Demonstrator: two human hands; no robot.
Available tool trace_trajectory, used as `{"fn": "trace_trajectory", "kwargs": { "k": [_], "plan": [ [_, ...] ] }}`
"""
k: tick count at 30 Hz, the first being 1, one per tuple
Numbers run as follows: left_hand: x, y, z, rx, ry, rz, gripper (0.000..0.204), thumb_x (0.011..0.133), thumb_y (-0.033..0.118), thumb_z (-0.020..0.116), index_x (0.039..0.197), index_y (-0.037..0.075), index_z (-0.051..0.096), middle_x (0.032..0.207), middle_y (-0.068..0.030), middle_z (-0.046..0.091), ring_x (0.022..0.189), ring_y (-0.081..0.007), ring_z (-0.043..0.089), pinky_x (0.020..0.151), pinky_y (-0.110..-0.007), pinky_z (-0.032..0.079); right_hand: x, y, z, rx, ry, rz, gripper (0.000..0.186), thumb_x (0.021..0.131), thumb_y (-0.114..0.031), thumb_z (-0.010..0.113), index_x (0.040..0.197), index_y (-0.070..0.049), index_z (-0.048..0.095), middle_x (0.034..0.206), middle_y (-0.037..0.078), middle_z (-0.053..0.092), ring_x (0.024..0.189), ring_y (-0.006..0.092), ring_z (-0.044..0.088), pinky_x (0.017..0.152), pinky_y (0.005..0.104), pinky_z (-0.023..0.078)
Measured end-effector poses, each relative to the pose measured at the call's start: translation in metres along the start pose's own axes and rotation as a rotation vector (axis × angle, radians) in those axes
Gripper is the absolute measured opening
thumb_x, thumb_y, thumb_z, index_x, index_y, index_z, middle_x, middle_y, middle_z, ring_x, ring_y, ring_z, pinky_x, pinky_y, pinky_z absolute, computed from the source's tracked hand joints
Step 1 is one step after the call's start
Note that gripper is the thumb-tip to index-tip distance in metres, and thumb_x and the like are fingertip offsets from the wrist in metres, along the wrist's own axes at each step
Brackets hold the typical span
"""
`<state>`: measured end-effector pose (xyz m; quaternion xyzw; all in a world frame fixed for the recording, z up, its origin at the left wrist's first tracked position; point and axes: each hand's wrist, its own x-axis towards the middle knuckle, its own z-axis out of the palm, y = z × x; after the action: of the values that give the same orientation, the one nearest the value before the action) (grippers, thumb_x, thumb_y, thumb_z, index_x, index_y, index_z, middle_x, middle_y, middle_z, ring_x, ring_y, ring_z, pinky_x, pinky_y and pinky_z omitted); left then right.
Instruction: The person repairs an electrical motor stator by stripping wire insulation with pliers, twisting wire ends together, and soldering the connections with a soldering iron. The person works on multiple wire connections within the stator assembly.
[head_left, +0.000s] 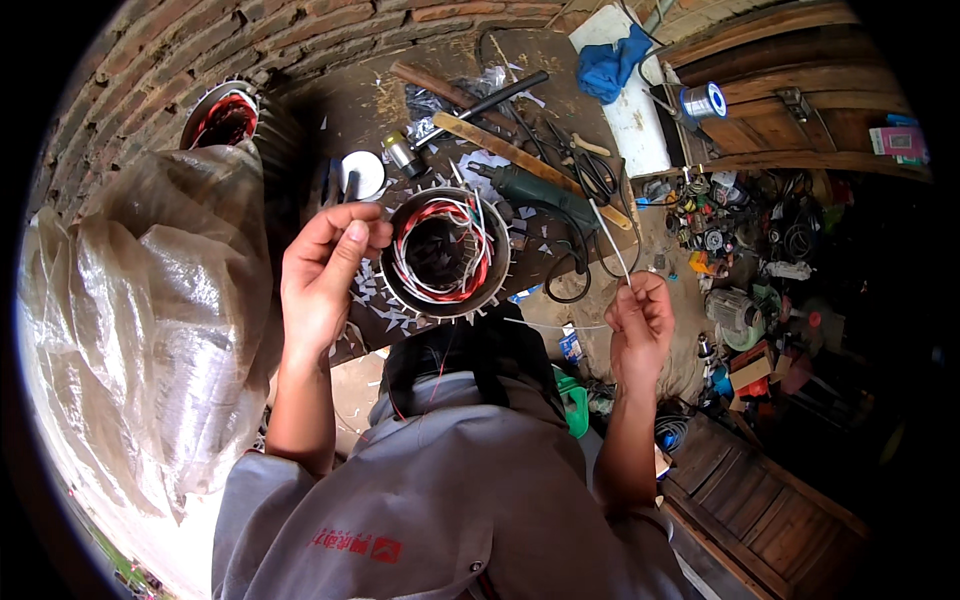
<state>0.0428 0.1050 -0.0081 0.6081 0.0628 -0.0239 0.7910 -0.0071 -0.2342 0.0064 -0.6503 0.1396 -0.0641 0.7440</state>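
Over the floor to the right of the stator, the right hand [642, 320] is closed, thumb against bent fingers, pinching a thin white tube [612, 240] that slants up toward the scissors [597, 178]; a finer pale strand [555, 325] runs leftward from the same hand. Just left of the stator [470, 306], the left hand [325, 268] is half curled, thumb near the forefinger; whether it grips anything, I cannot tell. Between both hands, the stator stands on the surface [345, 95] near its front edge, red and white wires [478, 272] looped around its inside. White scraps [375, 300] lie about it. Beyond are a white lid [368, 172], a metal cylinder [404, 155], a green power tool [540, 195], a flat wooden stick [510, 152] and a black rod [505, 95]. Farther left, a plastic sheet [150, 310] hangs below a second stator [222, 118] near the brick wall [140, 100]. Farther right are a blue cloth [612, 65], a spool [703, 100] and, on the cluttered floor, a grey motor [735, 310].
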Motion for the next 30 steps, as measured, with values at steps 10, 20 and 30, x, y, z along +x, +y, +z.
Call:
{"fn": "trace_trajectory", "kwargs": {
  "k": [10,20,30],
  "plan": [
    [-0.006,-0.002,0.003,0.145,0.032,-0.053,0.024,0.104,0.013,0.062,0.122,-0.004,0.066,0.102,-0.0091,0.073,0.095,-0.0134,0.065,0.092,-0.029,0.049,0.000,0.023,0.009,0.128,0.030,0.016,0.027,0.109,-0.022,0.056,0.094,0.000,0.059,0.065,-0.004,0.041,0.054,0.0029,0.031,0.051,0.0233,0.025],
    [-0.008,-0.011,0.013,0.222,0.108,0.014,0.020,0.102,0.013,0.067,0.115,-0.002,0.070,0.098,-0.0053,0.073,0.091,-0.0098,0.064,0.088,-0.025,0.048,0.123,0.030,0.017,-0.395,-0.420,0.097,0.023,0.101,-0.022,0.068,0.101,0.000,0.076,0.072,-0.002,0.063,0.064,0.0050,0.051,0.059,0.0226,0.039],
    [-0.015,-0.011,0.028,0.208,0.241,-0.009,0.020,0.102,0.013,0.069,0.115,-0.002,0.070,0.098,-0.0050,0.073,0.091,-0.0100,0.065,0.088,-0.023,0.049,0.186,0.109,0.078,-0.946,-1.114,0.226,0.018,0.087,-0.020,0.066,0.091,-0.006,0.076,0.064,0.012,0.069,0.066,0.0224,0.070,0.061,0.0378,0.050]
  ]
}}
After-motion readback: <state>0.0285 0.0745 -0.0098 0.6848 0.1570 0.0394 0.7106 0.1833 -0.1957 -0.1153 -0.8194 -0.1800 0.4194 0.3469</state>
